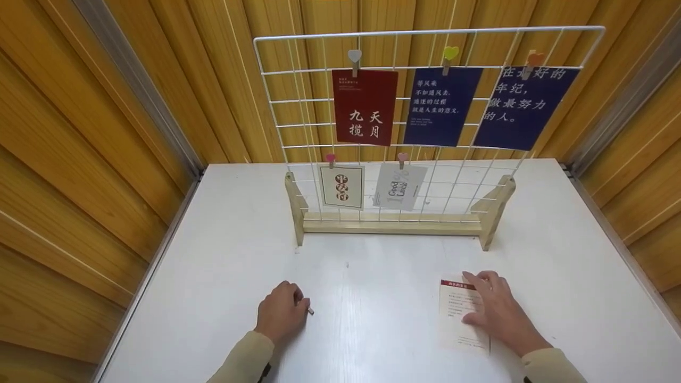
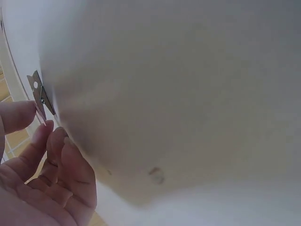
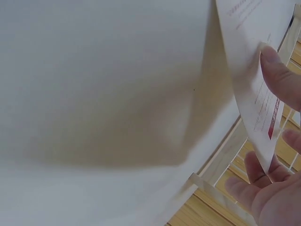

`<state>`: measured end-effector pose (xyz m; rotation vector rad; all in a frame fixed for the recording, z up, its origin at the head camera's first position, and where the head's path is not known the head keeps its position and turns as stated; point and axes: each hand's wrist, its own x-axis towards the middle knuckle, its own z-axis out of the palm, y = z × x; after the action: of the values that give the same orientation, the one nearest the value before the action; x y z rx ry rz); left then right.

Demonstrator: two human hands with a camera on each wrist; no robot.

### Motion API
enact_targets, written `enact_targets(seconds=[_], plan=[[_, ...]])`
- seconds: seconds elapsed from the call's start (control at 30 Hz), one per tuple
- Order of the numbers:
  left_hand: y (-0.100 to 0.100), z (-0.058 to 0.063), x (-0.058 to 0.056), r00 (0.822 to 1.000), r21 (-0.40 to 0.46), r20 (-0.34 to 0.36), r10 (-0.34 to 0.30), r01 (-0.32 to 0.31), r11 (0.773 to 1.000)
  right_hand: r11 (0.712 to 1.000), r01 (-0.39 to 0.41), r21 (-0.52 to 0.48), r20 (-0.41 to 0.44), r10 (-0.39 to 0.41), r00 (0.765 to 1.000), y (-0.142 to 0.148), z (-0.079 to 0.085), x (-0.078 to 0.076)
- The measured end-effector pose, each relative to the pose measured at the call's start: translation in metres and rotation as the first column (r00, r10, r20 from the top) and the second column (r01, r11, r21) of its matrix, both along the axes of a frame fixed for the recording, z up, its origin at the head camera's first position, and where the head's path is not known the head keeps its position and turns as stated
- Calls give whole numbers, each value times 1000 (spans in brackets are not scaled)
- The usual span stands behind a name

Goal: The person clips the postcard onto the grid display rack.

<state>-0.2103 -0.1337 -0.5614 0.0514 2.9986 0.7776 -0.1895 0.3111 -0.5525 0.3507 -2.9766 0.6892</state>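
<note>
At the lower left of the head view, my left hand (image 1: 282, 313) pinches a small wooden clothespin (image 2: 40, 93) between thumb and forefinger. The clothespin's metal spring shows in the left wrist view, its jaws pointing away from the fingertips. My right hand (image 1: 500, 311), at the lower right, grips a cream card (image 1: 460, 324) with a dark red band and lines of small print. In the right wrist view the thumb lies on the card's printed face and the fingers are at its far edge, the card tilted over its shadow on the white table (image 1: 372, 298).
Behind the hands stands a white wire grid (image 1: 425, 33) on a wooden base (image 1: 393, 227). Heart-topped clips hold a red card (image 1: 364, 98), two blue cards (image 1: 433, 127), a cream card (image 1: 325, 199) and a white card (image 1: 420, 183) on it. Wooden walls (image 1: 69, 186) surround the table.
</note>
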Motion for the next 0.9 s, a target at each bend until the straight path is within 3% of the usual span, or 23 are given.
enact_targets(seconds=[0.3, 0.53, 0.9], plan=[[-2, 5, -2, 996, 131, 83, 14, -25, 991, 1000, -11, -22, -61, 10, 998, -2, 6, 0], [-4, 7, -1, 999, 172, 36, -34, 27, 985, 996, -64, -58, -148, 55, 987, 0, 9, -4], [-7, 11, -4, 999, 237, 32, -39, 30, 971, 993, -120, -8, -230, 115, 966, 3, 21, -13]])
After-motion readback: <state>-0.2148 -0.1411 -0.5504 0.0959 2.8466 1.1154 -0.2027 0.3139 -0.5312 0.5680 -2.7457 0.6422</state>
